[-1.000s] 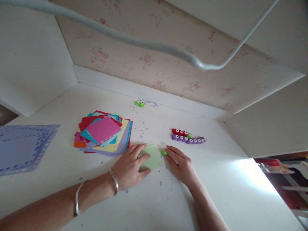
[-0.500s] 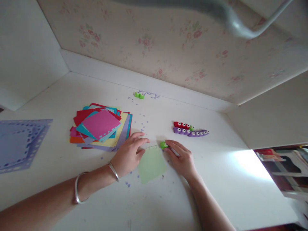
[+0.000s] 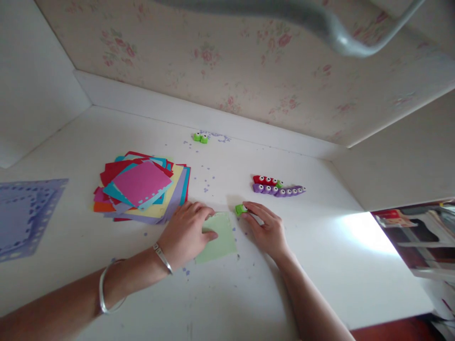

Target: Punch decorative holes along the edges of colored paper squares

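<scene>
A pale green sheet of paper (image 3: 222, 239) lies on the white table, with tiny cut-outs along its top edge. My left hand (image 3: 188, 227) rests over its left side, thumb and fingers apart, the thumb lying on the paper. Just right of the sheet's top corner, my right hand (image 3: 266, 226) pinches a small green craft punch (image 3: 240, 209) between thumb and fingers. The punch has a white button with a black dot, partly hidden by the fingertips. It sits apart from the paper.
A stack of coloured paper (image 3: 142, 182) lies left of centre, with punched purple sheets (image 3: 24, 218) farther left. Two green punches (image 3: 200, 138) stand near the wall. Red punches (image 3: 265, 180) and a row of purple punches (image 3: 279, 190) stand right. Purple confetti (image 3: 208, 184) is scattered about.
My left hand has moved down onto the green paper's left side, its thumb now over the sheet. My right hand still holds the punch. The whole view has shifted slightly.
</scene>
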`<state>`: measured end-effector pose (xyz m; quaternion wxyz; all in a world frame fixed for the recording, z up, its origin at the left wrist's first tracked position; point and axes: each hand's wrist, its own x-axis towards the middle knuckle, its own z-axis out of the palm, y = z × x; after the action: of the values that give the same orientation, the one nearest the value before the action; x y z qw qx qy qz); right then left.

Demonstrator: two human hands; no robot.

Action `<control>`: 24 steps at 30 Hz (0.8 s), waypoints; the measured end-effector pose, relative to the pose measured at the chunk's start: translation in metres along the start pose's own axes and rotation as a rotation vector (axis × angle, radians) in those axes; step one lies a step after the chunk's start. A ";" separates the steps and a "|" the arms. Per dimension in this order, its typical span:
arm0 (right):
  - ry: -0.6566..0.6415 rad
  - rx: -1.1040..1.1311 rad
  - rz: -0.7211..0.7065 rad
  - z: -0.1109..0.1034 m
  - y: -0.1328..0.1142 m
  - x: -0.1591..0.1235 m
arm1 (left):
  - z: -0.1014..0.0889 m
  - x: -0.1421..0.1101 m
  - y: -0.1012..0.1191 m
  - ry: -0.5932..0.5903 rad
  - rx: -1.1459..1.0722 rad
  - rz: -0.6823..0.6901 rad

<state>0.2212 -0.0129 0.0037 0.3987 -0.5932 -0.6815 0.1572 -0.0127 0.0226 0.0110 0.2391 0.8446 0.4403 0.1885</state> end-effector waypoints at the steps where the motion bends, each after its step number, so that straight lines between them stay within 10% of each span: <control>1: 0.007 0.014 0.015 0.000 0.000 0.000 | 0.000 0.001 -0.002 -0.003 -0.033 -0.015; 24: -0.014 0.145 -0.080 0.003 -0.004 -0.001 | -0.014 0.019 -0.007 -0.157 -0.679 -0.233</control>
<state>0.2160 -0.0143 0.0044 0.4417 -0.5340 -0.6943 0.1942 -0.0146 0.0448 0.0200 0.5589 0.6733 0.4260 0.2300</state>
